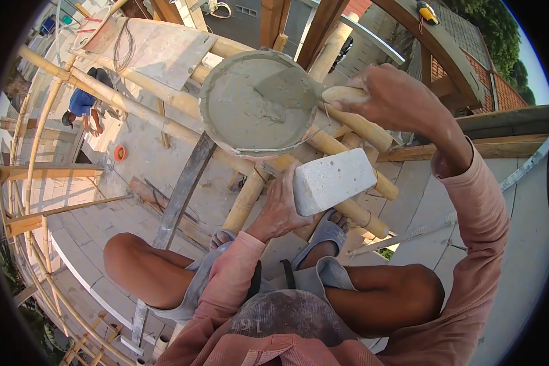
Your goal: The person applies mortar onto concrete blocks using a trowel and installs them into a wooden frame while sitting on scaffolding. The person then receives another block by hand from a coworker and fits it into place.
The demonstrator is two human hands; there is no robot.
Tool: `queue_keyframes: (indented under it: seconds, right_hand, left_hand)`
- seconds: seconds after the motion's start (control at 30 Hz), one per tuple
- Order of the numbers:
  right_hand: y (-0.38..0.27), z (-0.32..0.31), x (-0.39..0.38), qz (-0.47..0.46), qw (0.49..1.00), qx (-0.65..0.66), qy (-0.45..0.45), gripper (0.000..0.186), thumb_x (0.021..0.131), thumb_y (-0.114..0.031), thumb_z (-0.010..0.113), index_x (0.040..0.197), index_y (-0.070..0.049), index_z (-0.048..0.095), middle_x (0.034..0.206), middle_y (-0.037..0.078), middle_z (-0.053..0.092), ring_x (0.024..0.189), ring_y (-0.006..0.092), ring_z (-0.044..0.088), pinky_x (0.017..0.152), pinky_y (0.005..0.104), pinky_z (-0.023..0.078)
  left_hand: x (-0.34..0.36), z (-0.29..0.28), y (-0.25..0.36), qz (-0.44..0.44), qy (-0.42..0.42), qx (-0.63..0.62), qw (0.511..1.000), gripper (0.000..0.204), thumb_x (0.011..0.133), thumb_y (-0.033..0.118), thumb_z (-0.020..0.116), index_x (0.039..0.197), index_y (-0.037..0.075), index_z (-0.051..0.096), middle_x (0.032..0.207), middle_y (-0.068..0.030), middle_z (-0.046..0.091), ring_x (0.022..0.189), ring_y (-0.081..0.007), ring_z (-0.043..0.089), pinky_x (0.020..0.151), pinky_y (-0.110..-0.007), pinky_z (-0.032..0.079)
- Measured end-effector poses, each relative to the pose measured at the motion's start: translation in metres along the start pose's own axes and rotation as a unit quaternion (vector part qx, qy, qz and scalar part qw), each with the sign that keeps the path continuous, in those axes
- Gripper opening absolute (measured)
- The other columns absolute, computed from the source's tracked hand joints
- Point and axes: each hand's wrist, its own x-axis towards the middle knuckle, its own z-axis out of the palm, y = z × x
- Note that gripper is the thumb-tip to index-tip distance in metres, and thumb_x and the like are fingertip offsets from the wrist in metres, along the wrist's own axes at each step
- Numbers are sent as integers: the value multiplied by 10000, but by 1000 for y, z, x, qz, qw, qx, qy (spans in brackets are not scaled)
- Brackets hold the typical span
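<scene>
My left hand (277, 204) grips one end of a pale lightweight block (334, 180) held just below a round bucket (222, 146) of grey mortar (238, 110). My right hand (387, 97) is closed on the light handle of a trowel (341, 95) at the bucket's right rim; its blade is in the mortar, smeared grey. The bucket rests on bamboo poles above my sandaled feet.
Bamboo poles (122, 104) and timber beams (482, 73) surround me. A dark plank (183, 189) crosses below. A co-worker (85, 104) in blue bends at the lower level near an orange container (120, 152). A yellow tool (428, 13) sits on a beam. Block walling (415, 195) is right.
</scene>
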Motion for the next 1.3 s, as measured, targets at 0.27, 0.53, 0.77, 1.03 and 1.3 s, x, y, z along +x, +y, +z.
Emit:
queue_keyframes:
  seconds: [0.27,0.53,0.77,1.03,1.3]
  right_hand:
    - [23,53,12,163,879,430,-129,616,875,-609,752,871,6,738,687,47,648,518,127,570,456,313,427]
    - [32,95,-45,241,737,617,-133,497,898,-515,785,941,-27,697,688,8,638,450,38,488,374,187,331]
    - [55,127,-63,202,718,652,-135,473,958,-544,698,1020,-75,677,742,-6,650,463,39,497,382,193,356]
    - [100,151,-69,102,672,721,-135,490,968,-501,695,1123,-36,696,830,33,669,560,35,548,433,176,395]
    - [112,125,-56,150,730,649,-150,495,968,-390,732,1208,39,673,851,73,705,503,43,539,397,181,397]
  left_hand:
    - [1,-4,6,10,-2,-26,1000,1334,662,287,898,1607,9,-1,1564,-324,243,1468,-505,268,1236,-541,263]
    - [-2,-3,5,40,19,-31,999,1327,663,264,910,1609,20,11,1562,-301,242,1464,-494,285,1227,-526,293]
    - [0,-5,5,-17,-7,-33,999,1340,662,270,919,1606,0,9,1575,-301,234,1492,-476,253,1239,-508,273]
    - [2,-2,4,-19,-4,-72,997,1302,682,311,897,1609,1,37,1597,-327,198,1522,-503,179,1259,-535,219]
    - [6,-7,9,-63,-26,-82,994,1304,683,290,888,1608,-9,19,1597,-339,180,1525,-500,174,1260,-519,215]
